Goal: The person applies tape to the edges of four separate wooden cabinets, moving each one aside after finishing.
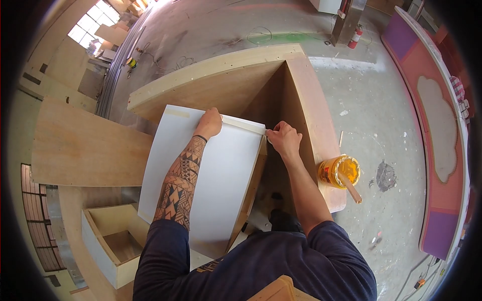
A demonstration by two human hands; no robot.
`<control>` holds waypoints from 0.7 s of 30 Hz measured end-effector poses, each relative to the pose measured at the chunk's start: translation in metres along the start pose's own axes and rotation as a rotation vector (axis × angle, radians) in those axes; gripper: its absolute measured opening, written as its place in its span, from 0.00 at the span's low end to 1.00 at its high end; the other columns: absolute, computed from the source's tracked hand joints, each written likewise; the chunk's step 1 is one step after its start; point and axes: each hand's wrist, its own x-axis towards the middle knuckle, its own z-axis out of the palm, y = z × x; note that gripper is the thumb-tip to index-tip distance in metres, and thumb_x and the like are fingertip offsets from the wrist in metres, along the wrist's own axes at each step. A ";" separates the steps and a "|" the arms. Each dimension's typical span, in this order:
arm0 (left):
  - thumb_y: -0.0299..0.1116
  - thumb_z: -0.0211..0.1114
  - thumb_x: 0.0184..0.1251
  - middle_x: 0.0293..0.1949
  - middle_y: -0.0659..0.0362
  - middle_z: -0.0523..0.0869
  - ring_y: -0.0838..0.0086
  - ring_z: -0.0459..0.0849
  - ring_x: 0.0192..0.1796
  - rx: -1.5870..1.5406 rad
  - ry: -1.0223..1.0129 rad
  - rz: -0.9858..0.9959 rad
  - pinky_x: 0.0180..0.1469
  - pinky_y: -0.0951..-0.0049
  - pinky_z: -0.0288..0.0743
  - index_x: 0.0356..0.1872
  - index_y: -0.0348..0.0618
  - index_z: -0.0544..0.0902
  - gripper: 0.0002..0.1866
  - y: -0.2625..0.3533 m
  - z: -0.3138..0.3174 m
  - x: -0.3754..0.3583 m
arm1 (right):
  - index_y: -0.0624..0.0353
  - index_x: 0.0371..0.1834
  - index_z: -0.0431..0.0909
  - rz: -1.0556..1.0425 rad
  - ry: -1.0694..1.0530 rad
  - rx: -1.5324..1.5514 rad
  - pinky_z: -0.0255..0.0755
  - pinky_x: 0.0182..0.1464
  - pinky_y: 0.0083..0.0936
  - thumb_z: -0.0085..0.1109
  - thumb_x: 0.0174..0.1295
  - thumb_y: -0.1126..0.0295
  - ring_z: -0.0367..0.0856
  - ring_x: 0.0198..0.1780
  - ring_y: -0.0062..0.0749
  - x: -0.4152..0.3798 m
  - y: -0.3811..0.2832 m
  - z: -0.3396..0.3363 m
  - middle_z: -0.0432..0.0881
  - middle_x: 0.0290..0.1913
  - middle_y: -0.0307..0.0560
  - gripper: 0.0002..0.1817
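A white laminated panel (221, 170) lies tilted in front of me, resting against a large plywood cabinet frame (216, 75). A strip of pale edge tape (243, 125) runs along the panel's far edge. My left hand (210, 123) presses down on that far edge, fingers curled over the strip. My right hand (282, 139) pinches the end of the tape at the panel's far right corner. My left forearm is tattooed and lies across the white face.
An open yellow glue tub (339, 170) with a wooden stick stands on the frame's right board. A plywood sheet (85, 145) lies at left, a small open drawer box (110, 246) below it. A pink and purple panel (442, 125) lies on the concrete floor at right.
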 end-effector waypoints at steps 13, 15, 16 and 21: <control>0.37 0.67 0.80 0.60 0.33 0.86 0.41 0.85 0.65 0.072 0.020 0.031 0.69 0.47 0.80 0.56 0.30 0.82 0.18 -0.013 0.014 0.010 | 0.51 0.43 0.90 0.056 -0.041 0.063 0.68 0.67 0.55 0.72 0.64 0.44 0.92 0.51 0.46 0.002 0.018 0.019 0.95 0.41 0.47 0.21; 0.37 0.68 0.79 0.61 0.33 0.86 0.41 0.85 0.65 0.052 -0.007 0.029 0.68 0.47 0.80 0.55 0.30 0.82 0.18 -0.013 0.008 0.010 | 0.50 0.44 0.91 0.057 -0.051 0.086 0.67 0.68 0.57 0.72 0.66 0.43 0.92 0.52 0.46 0.002 0.020 0.023 0.96 0.42 0.46 0.21; 0.36 0.69 0.79 0.61 0.34 0.85 0.42 0.85 0.65 0.014 -0.032 0.018 0.67 0.48 0.80 0.55 0.31 0.82 0.17 -0.012 0.002 0.007 | 0.50 0.44 0.90 0.061 -0.048 0.097 0.66 0.68 0.59 0.72 0.66 0.43 0.92 0.52 0.45 0.001 0.021 0.025 0.96 0.42 0.44 0.21; 0.34 0.73 0.76 0.58 0.39 0.87 0.43 0.87 0.61 -0.180 0.140 0.016 0.65 0.48 0.81 0.56 0.35 0.80 0.17 -0.024 0.008 -0.008 | 0.51 0.43 0.89 0.071 -0.024 0.153 0.61 0.72 0.56 0.72 0.67 0.48 0.93 0.49 0.45 -0.002 0.026 0.032 0.95 0.39 0.48 0.18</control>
